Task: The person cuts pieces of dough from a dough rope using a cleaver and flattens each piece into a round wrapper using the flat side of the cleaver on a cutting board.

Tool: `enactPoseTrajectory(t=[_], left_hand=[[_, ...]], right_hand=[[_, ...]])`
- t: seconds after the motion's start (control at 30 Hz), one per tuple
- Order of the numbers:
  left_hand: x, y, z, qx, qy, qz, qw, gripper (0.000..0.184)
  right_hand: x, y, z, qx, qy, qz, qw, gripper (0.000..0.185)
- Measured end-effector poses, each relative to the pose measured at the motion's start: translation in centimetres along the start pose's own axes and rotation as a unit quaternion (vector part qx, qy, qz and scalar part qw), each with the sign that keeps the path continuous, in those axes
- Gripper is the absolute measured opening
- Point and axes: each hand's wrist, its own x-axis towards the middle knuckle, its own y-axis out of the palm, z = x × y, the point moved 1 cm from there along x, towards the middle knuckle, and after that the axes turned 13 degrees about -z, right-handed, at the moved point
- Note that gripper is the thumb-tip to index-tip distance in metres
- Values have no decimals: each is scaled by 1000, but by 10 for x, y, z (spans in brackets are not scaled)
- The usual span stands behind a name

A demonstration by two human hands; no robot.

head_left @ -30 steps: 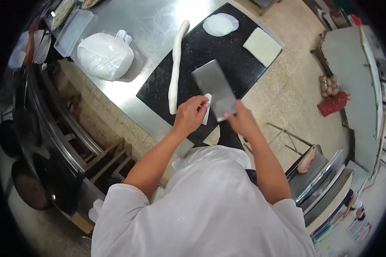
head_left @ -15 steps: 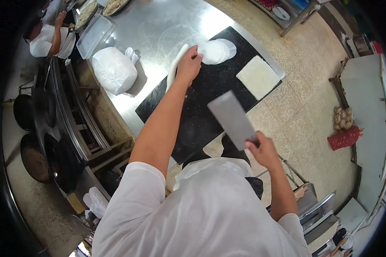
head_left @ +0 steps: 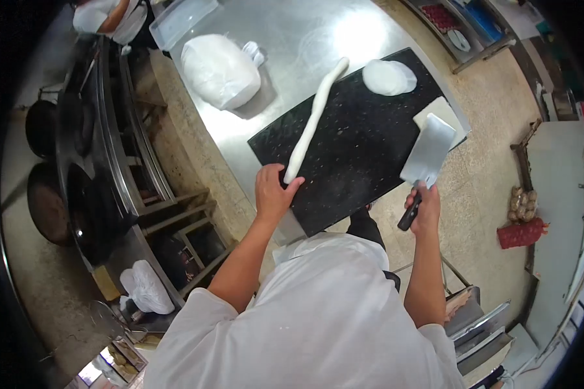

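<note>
A long white dough rope lies slanting along the left side of the black board. My left hand is at its near end, thumb and fingers apart around the tip. In my right hand is a cleaver with a black handle, its wide blade raised off the board's right edge. The blade covers part of a pale square slab. A stack of thin white dough rounds sits at the far side of the board.
On the steel table stand a full white plastic bag and a clear plastic tub. Another person is at the top left, beyond the stoves with dark woks. A shelf rack stands at top right.
My left hand has come back from the rope's far part to its near end. My right hand has moved right with the cleaver, now over the slab's edge. The view has shifted.
</note>
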Motion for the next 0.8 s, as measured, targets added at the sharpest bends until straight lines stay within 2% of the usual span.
enactPoseTrajectory(t=[0.03, 0.1, 0.13, 0.17, 0.2, 0.23, 0.27, 0.3, 0.33, 0.4, 0.47, 0.6, 0.67, 0.7, 0.73, 0.77, 0.8], left_hand=[[0, 4, 8, -15, 34, 10, 999, 47], [-3, 7, 18, -54, 28, 12, 998, 46], [-5, 4, 16, -82, 29, 13, 996, 45], [-3, -1, 14, -88, 71, -18, 993, 39], [-5, -1, 19, -95, 68, -19, 993, 39], [-4, 1, 24, -108, 59, -22, 992, 35], [-4, 5, 27, -122, 50, -23, 991, 31], [-6, 7, 33, -131, 51, -21, 990, 31], [-5, 6, 40, -122, 58, -3, 991, 30], [2, 5, 48, -115, 70, 14, 991, 30], [5, -2, 49, -97, 73, 56, 991, 28], [17, -15, 43, -124, 97, 49, 986, 22], [23, -28, 31, -173, -16, 90, 981, 20], [23, -30, 30, -176, -5, 95, 980, 20], [20, -31, 31, -101, 47, 144, 983, 19], [15, -32, 29, -22, 95, 193, 976, 18], [12, -29, 18, -18, 99, 198, 975, 18]], right_hand=[[-18, 1, -5, -64, -21, 14, 998, 8], [-54, 6, -22, -178, -67, 51, 980, 6], [-70, 9, -29, -268, -103, 72, 955, 6], [-84, 15, -35, -370, -181, 89, 907, 8], [-101, 25, -42, -463, -252, 103, 843, 10], [-119, 40, -42, -465, -255, 96, 842, 10], [-138, 56, -38, -534, -384, 121, 743, 10], [-156, 70, -34, -590, -496, 144, 620, 11], [-168, 81, -33, -593, -497, 137, 619, 11], [-183, 104, -34, -624, -528, 191, 543, 10], [-177, 111, -45, -653, -491, 187, 546, 9], [-159, 96, -57, -662, -445, 201, 568, 12], [-154, 70, -53, -658, -427, 191, 590, 14], [-148, 50, -51, -626, -406, 206, 633, 15], [-146, 29, -48, -591, -383, 221, 674, 17], [-147, 7, -46, -588, -378, 217, 681, 17], [-150, -13, -41, -559, -351, 194, 726, 17]])
